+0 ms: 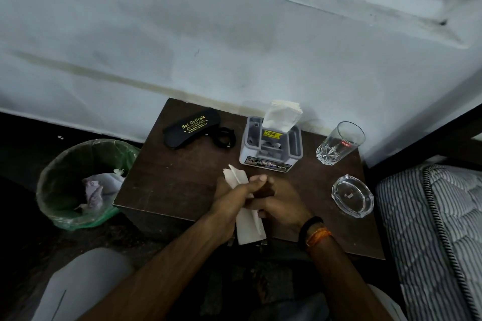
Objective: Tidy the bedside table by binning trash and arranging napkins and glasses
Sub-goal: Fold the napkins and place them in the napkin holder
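two hands meet over the front middle of the dark brown wooden worktop [167, 180], and between them is a folded stack of white paper napkins [249, 225]. the left hand [230, 199] has its fingers curled around the upper part of the stack, and the right hand [280, 203] is closed on it from the other side, so both hands grip the same stack. the long axis of the stack runs from the person toward the wall, with its far end standing out above the left hand and its near end hanging past the front edge of the worktop.

the grey plastic napkin holder [271, 147] with white napkins already standing in it lies straight ahead of the hands, near them, toward the wall. i judge that the stack must go forward and up into this holder, and both hands are about equally near to it. the green-lined waste bin [78, 182] with crumpled paper inside stands on the floor well apart to the left, on the side of the left hand. the clear drinking glass [339, 142] and the clear glass ashtray [352, 195] are on the right part of the worktop.

the middle of the stack is covered by the hands, so how many napkins it holds i cannot tell. a small brown thing shows between the fingers, but it is hard to make out.
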